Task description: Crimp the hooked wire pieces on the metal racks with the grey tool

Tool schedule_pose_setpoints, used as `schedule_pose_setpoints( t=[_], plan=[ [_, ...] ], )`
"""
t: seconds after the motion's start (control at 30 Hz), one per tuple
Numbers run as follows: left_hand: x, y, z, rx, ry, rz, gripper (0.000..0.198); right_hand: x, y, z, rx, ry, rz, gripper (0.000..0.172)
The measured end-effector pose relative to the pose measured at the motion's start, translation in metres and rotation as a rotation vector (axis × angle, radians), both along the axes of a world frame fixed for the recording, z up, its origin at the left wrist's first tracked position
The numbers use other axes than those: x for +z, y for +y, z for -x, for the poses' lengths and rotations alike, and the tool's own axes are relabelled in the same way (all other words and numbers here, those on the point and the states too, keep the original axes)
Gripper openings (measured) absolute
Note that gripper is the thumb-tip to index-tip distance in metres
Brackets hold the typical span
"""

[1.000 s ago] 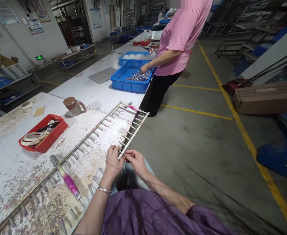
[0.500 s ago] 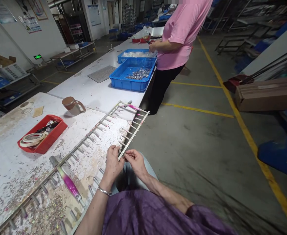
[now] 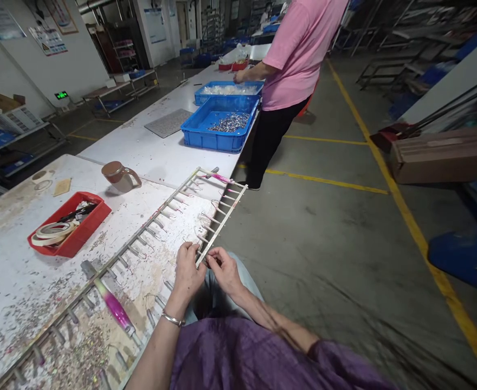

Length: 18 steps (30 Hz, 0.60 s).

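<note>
Pinching with both sets of fingertips, I am holding the near rail of the pegged rack (image 3: 149,233): left hand (image 3: 187,271) curled closed on it, right hand (image 3: 224,271) nipping something tiny I cannot make out. Rack is lying on the speckled table (image 3: 14,271). At ten o'clock a red tray (image 3: 90,225) is sitting; at twelve a co-worker (image 3: 299,49) is standing by blue bins (image 3: 218,142).
</note>
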<state>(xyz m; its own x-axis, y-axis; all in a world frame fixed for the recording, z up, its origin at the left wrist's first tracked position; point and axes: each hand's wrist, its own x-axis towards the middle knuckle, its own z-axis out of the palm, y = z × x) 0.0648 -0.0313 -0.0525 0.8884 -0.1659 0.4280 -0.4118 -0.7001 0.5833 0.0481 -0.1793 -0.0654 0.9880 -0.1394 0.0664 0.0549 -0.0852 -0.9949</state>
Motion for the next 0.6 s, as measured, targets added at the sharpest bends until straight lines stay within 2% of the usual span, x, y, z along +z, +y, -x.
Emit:
schedule_pose_setpoints(
  t=[0.33,0.5,0.6],
  plan=[
    [-0.0014,0.0005,-0.0005,-0.003,0.007,0.005,0.046,-0.0014,0.0029,-0.0031,0.050,0.092,-0.175,0.026],
    [-0.0021,0.0004,-0.0005,-0.002,0.014,0.004,0.050,-0.0019,0.0068,-0.0056,0.029,0.257,-0.382,0.044],
    [-0.0017,0.0004,0.0000,0.007,0.020,0.001,0.052,-0.0034,0.0101,-0.0059,0.032,0.315,-0.410,0.050]
  ],
)
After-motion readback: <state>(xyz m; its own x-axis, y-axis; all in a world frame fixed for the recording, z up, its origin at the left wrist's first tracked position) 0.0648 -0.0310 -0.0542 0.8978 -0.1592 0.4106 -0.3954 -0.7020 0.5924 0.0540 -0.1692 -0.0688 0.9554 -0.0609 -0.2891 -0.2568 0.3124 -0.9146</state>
